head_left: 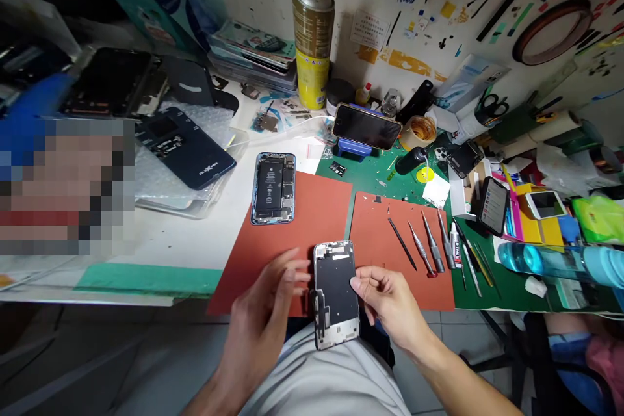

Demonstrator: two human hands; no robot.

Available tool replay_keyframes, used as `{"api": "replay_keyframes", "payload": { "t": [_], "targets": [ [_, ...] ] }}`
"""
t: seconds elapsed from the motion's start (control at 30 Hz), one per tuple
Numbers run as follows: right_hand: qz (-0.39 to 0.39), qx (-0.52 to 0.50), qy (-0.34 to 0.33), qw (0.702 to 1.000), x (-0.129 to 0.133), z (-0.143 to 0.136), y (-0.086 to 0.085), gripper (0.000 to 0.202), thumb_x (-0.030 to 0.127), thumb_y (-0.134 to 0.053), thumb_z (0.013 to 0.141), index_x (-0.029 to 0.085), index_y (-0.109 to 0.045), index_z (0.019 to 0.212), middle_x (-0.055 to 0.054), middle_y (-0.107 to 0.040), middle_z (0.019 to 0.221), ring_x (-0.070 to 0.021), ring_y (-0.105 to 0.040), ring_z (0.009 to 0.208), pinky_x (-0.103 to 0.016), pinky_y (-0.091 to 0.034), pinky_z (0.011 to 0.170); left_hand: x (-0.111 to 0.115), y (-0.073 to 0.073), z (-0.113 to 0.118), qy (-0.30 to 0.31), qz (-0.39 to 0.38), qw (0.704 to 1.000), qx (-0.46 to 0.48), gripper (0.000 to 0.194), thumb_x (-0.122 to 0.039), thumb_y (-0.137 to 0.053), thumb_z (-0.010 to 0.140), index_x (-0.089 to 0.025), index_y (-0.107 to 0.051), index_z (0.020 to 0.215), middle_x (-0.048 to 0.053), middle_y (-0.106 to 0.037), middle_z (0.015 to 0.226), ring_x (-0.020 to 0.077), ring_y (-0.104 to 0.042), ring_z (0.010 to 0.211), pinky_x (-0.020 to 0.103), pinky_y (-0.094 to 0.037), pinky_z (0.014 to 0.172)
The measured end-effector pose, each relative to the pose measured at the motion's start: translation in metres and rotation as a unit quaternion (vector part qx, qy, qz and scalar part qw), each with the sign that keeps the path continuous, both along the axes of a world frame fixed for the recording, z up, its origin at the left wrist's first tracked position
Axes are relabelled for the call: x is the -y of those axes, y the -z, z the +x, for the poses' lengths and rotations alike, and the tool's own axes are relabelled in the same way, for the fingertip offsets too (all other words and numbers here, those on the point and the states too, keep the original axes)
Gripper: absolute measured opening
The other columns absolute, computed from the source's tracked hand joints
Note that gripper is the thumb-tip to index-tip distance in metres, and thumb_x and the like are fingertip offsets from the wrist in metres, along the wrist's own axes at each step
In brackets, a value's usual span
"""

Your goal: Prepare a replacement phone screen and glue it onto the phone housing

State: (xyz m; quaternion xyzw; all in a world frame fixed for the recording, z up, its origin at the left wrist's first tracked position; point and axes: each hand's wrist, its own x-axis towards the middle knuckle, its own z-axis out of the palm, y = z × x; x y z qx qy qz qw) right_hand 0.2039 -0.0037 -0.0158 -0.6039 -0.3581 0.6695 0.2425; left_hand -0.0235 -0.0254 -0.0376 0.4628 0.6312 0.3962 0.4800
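Note:
A phone screen assembly (pixel 337 292), its inner side up, is held at the right edge by my right hand (pixel 390 299), thumb on top and fingers closed round the rim. Just left of it, my left hand (pixel 266 302) has its fingers apart, slightly blurred, and appears to hold nothing. Beyond the hands, an opened phone body (pixel 273 188) with its battery and boards showing lies partly on a red mat (pixel 297 240). Several screwdrivers (pixel 433 244) and a black stick (pixel 402 244) rest on the second red mat (pixel 370 273) to the right.
A spray can (pixel 312 39) stands at the back, near a phone on a blue stand (pixel 367 130). A dark device (pixel 188 149) lies on bubble wrap at left. Right of the mats are tweezers (pixel 485 268), a white phone (pixel 545 205) and a blue bottle (pixel 556 263). Another person's legs show at lower right.

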Motion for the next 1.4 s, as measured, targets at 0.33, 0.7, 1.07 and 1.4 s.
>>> {"api": "replay_keyframes", "payload": {
  "t": [0.33,0.7,1.07,1.4],
  "targets": [
    [-0.016,0.067,0.044,0.997,-0.012,-0.045,0.01,0.054,0.071,-0.071,0.086,0.018,-0.069,0.086,0.004,-0.053,0.055,-0.0121,-0.048,0.045,-0.026,-0.037,0.048,-0.019,0.004,-0.025,0.142,0.345,0.868,-0.327,0.039,-0.003,-0.067,0.098,-0.013,-0.065,0.136,0.016,-0.072,0.121,0.0285,-0.068,0.115,0.043,-0.056,0.104],
    [0.131,0.237,0.04,0.962,-0.044,-0.038,0.005,0.044,0.064,-0.066,0.098,0.022,-0.072,0.089,-0.001,-0.065,0.072,-0.014,-0.05,0.057,-0.027,-0.041,0.054,-0.035,0.011,-0.014,0.196,0.329,0.841,-0.382,0.036,-0.021,-0.071,0.099,-0.011,-0.07,0.133,0.023,-0.063,0.134,0.0411,-0.06,0.131,0.057,-0.055,0.108],
    [0.084,0.2,0.028,0.976,-0.066,-0.043,0.012,0.041,0.062,-0.077,0.091,0.021,-0.071,0.086,0.004,-0.057,0.065,-0.0104,-0.042,0.053,-0.025,-0.036,0.053,-0.035,0.014,-0.01,0.202,0.293,0.844,-0.402,0.046,-0.032,-0.074,0.099,-0.013,-0.069,0.14,0.022,-0.058,0.139,0.0442,-0.055,0.135,0.06,-0.046,0.116],
    [0.086,0.207,0.028,0.974,-0.068,-0.043,0.013,0.041,0.062,-0.076,0.09,0.021,-0.072,0.085,0.002,-0.06,0.067,-0.0121,-0.044,0.057,-0.026,-0.037,0.055,-0.035,0.015,-0.011,0.203,0.289,0.847,-0.397,0.046,-0.033,-0.073,0.1,-0.014,-0.068,0.141,0.021,-0.059,0.138,0.0423,-0.055,0.136,0.06,-0.044,0.12]
  ]
}}
